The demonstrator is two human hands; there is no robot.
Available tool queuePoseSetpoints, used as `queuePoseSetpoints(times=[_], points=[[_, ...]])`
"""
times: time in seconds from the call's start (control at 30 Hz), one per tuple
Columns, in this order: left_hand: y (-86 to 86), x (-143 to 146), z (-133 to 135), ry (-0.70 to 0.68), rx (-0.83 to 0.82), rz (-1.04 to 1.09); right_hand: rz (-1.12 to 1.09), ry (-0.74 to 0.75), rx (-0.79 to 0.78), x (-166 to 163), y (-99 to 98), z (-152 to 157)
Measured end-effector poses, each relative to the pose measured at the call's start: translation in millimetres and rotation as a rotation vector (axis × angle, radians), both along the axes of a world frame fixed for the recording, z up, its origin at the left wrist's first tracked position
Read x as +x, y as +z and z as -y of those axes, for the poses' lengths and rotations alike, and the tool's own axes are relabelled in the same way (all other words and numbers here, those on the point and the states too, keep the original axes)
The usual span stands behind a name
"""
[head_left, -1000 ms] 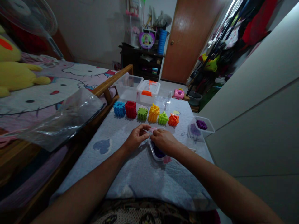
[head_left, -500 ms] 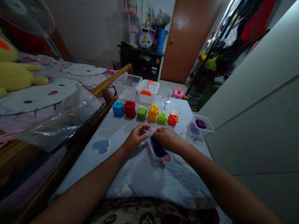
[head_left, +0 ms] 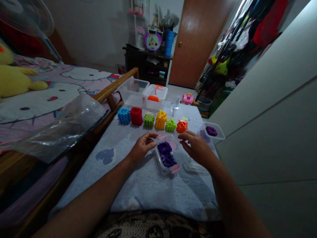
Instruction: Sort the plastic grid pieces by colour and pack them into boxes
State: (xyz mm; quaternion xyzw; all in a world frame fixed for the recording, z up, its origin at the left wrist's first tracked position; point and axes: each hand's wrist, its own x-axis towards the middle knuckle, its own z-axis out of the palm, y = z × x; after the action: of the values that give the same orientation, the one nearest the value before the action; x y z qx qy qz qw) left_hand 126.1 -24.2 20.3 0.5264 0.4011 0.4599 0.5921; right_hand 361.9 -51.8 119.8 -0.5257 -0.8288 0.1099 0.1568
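In the head view, a small clear plastic box point(head_left: 160, 165) with pink clips sits on the table in front of me. Purple interlocking puzzle pieces point(head_left: 167, 155) lie inside it, and the top is uncovered. My left hand point(head_left: 145, 145) is at the box's far left corner, thumb and fingers gripping the rim beside a pink clip point(head_left: 161, 137). To the right of the box hovers my right hand point(head_left: 196, 147), fingers curved and apart from the thumb, with nothing visible between them. Beneath its wrist, a clear lid-like piece point(head_left: 195, 167) rests on the cloth.
Several coloured puzzle-block shapes, among them a blue cube point(head_left: 123, 116) and an orange one point(head_left: 182, 126), stand in a row beyond my hands. Behind them is an orange-latched box point(head_left: 155, 96). Another clear tub point(head_left: 219, 134) with purple pieces is at the right edge. A bed rail point(head_left: 116, 86) borders the left.
My right hand has lifted off the far end of the box and moved right, uncovering the purple pieces. The left hand stays at the corner.
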Motion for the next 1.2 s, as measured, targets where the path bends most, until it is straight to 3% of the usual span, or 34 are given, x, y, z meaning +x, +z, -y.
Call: queuePoseSetpoints(times=[0.13,0.3,0.43,0.57,0.73,0.93,1.2], points=[[-2.2,-1.4,0.2,0.000,0.002,0.004,-0.058,-0.177,-0.012,32.8,-10.0,22.7],[-1.6,-1.4,0.7,0.029,-0.012,-0.005,0.094,-0.344,0.014,51.2,-51.3,50.0],[-2.3,-1.0,1.2,0.023,-0.045,0.030,0.211,-0.412,0.012,55.2,-86.1,67.7],[-5.2,-3.0,2.5,0.021,-0.117,0.120,0.174,-0.440,0.049,58.6,-104.4,74.1],[-0.8,-6.8,6.9,0.113,-0.176,0.156,0.026,-0.366,0.066,64.7,-104.4,65.4],[4.9,-5.8,10.8,0.226,-0.242,0.196,-0.086,-0.400,0.096,66.4,-98.2,56.4],[7.7,-4.6,16.2,0.200,-0.335,0.248,-0.129,-0.415,0.188,65.4,-83.2,60.7]])
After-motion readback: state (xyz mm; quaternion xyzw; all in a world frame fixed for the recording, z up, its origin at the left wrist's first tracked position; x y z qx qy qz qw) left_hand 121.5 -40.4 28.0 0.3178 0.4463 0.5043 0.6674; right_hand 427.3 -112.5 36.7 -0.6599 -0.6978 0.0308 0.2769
